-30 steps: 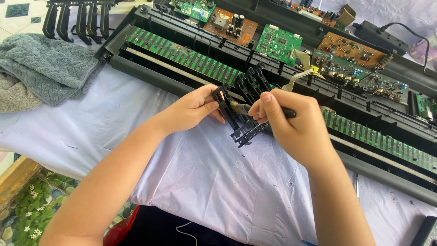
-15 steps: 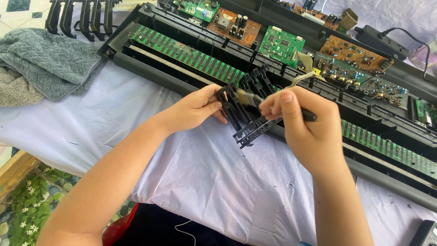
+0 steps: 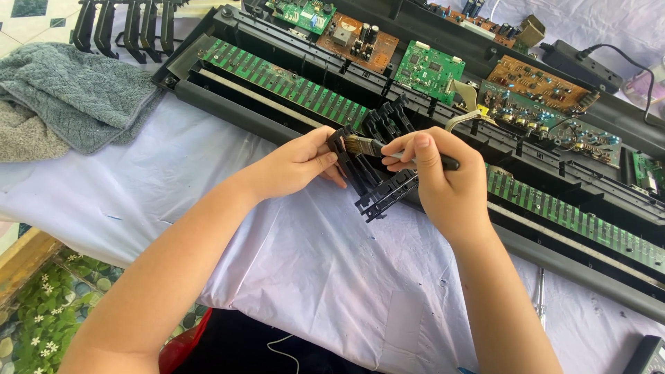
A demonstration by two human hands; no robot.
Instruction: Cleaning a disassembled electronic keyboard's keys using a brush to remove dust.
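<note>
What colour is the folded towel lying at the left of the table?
Grey-green towel, clearest in the head view.

Two bare forearms, no sleeves or jewellery.

The opened keyboard case (image 3: 277, 121) lies across the bench (image 3: 325, 277), circuit boards (image 3: 433, 69) along its far side. A towel (image 3: 69, 97) lies left of it, loose key strips (image 3: 125, 28) behind the towel, a power adapter (image 3: 578, 62) far right.

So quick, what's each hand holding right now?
Left hand: closed on the black key block.
Right hand: closed on a small brush.
</note>
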